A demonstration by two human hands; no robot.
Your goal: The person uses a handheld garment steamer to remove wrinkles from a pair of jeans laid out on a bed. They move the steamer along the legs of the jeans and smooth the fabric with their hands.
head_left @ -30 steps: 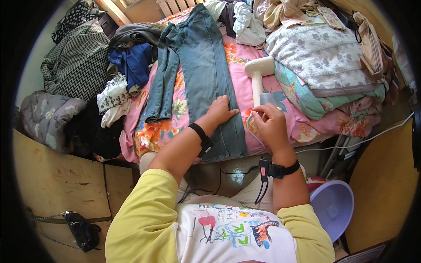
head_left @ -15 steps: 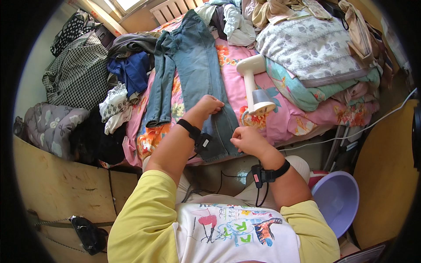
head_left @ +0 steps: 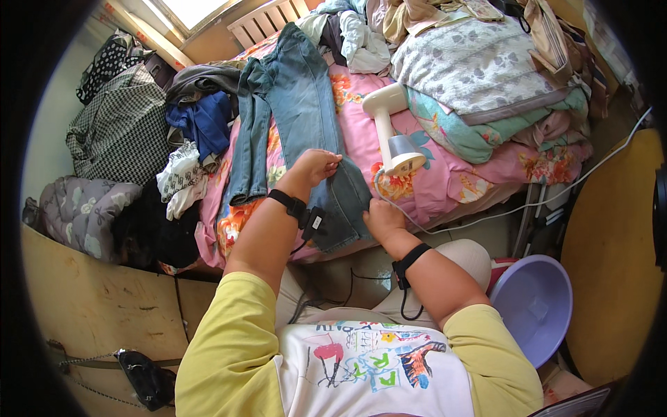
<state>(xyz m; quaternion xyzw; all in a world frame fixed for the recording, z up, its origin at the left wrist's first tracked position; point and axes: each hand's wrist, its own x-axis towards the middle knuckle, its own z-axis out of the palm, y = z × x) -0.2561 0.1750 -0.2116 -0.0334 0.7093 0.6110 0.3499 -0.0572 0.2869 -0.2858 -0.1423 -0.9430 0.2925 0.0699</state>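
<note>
Leaning over the near edge of the bed, the person has both hands at the blue jeans (head_left: 299,97), which lie lengthwise with the waist at the far end and the leg ends toward the near side. The left hand (head_left: 314,167) is over the lower part of the right-hand leg, its fingers curled together and pointing right, with denim directly beneath and around them. Whether those fingers pinch any cloth cannot be told. The right hand (head_left: 384,221) is at the right edge of that same leg, nearer to the person and close to the hem; its fingers are bent in against the fabric's border, so the jeans lie just to their left (the fingertips are mostly hidden, so a grip on the cloth cannot be made out). The other leg lies to the left, well apart from both hands

Just right of the jeans and farther than the right hand, a white handheld appliance (head_left: 380,132) lies on the pink floral sheet (head_left: 354,104); its pale cord (head_left: 472,224) curves past the right hand and off to the right. A grey-and-white blanket (head_left: 465,69) is piled at the far right, and a blue garment (head_left: 208,121) lies in the heap at the left. Near the person's right arm is a purple basin (head_left: 511,326)
</note>
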